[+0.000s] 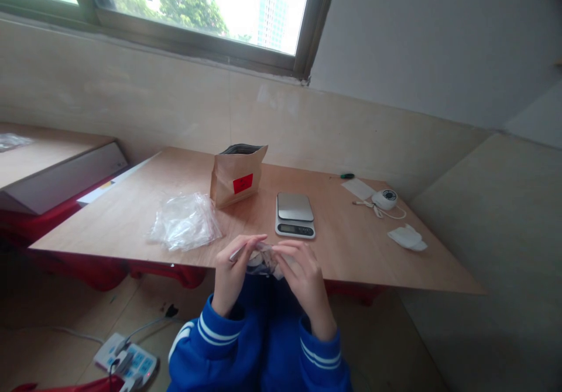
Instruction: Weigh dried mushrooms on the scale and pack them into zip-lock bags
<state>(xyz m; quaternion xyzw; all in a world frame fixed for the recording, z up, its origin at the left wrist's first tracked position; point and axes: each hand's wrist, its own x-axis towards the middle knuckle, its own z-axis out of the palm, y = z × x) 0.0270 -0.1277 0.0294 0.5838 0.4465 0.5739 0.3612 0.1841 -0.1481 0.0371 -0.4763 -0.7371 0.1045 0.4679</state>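
Observation:
Both hands meet at the table's front edge, holding a small clear plastic bag [264,261] between them. My left hand [234,270] pinches the bag's left side, and a thin, shiny, handle-like piece [236,255] pokes out by its thumb; what it belongs to is hidden. On the other side, my right hand [304,274] has its fingers closed on the bag's edge. Something pale shows through the plastic, too unclear to name. Just beyond the hands sits a kitchen scale [295,207] with a bare metal plate. An open brown paper pouch [228,175] with a red label stands upright behind.
A pile of clear plastic bags [184,222] lies left on the wooden table [351,251]. To the right are a white dome camera [384,199] with its cable, a green-handled screwdriver [346,176] and crumpled white paper [407,238]. A power strip [127,361] rests on the floor.

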